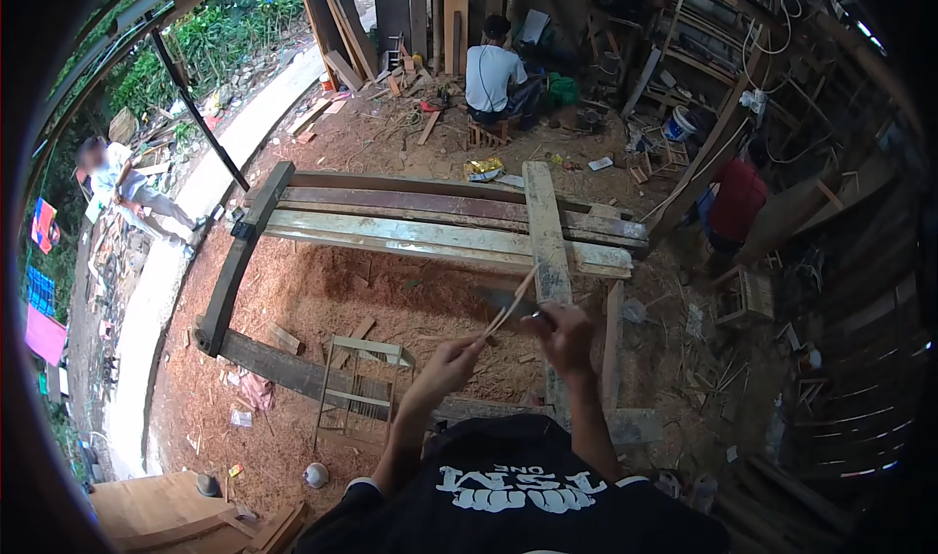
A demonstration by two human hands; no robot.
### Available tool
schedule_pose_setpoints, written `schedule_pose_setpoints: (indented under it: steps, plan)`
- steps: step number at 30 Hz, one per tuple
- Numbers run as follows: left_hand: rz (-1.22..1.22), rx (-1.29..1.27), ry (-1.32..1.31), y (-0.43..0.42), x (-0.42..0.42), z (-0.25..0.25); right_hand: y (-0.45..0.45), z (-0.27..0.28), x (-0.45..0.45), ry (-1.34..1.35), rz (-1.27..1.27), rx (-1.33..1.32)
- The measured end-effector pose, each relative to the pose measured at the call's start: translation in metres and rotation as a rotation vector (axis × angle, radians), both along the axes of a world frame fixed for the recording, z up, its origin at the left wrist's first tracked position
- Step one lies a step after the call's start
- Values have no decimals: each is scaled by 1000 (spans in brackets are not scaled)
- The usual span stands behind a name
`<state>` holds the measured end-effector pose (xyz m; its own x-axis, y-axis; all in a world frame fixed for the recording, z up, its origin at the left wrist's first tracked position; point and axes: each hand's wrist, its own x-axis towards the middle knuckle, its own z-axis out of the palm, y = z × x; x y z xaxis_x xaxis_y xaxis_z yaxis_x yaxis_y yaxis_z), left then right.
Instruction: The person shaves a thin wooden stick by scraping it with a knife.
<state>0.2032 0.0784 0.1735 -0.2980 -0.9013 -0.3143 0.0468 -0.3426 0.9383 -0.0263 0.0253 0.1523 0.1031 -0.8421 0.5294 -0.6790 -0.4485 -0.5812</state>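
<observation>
Near the middle of the view, my left hand (454, 363) is closed round the lower end of thin wooden strips (510, 310). My right hand (564, 337) is closed on the handle of a knife (503, 301), whose broad blade points left and lies against or just behind the strips. The strips slant up to the right, over an upright-running plank (549, 232). How the blade touches the strips is too small to tell.
A wooden bench frame (391, 230) with long boards spans the ground ahead. A small wooden frame (357, 388) stands at lower left. One person (489, 77) sits ahead, another (735, 197) is at right, a third (132, 185) at left. Shavings cover the ground.
</observation>
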Motion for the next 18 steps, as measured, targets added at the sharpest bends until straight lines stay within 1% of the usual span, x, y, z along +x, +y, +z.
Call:
schedule_pose_setpoints:
  steps: [1,2,3,4,5,6,8,9,11,12,13,15,18]
  plan:
    - [-25,0,-6,-1,-7,-3,2,2,9,-50,33,-83]
    - [-51,-3,-10,-2,-12,-4,0,2,4,-27,20,-68]
    - [0,32,53,1,-12,2,-7,3,-4,-3,8,-58]
    - [-7,26,16,0,-7,2,-12,4,-13,18,-2,-44]
    - [-11,25,-22,2,2,2,-18,9,-33,181,-54,-57]
    - [-10,21,-59,2,6,2,-25,8,-36,194,-57,-98]
    - [-14,29,-43,3,7,-1,-31,-6,-38,221,-67,-175]
    - [-21,10,-29,-1,7,-2,-28,-11,-38,207,-83,-54]
    - [-43,0,-52,-3,8,3,-28,-16,-42,173,-96,-125]
    - [8,37,-46,-1,15,3,-27,-21,-42,147,-103,-155]
    - [59,71,-42,4,25,1,-30,-33,-54,54,-162,-58]
    - [170,110,-57,16,63,-12,-36,-52,-110,-214,-528,56]
    - [191,62,24,17,40,-10,-29,-32,-104,50,-422,-50]
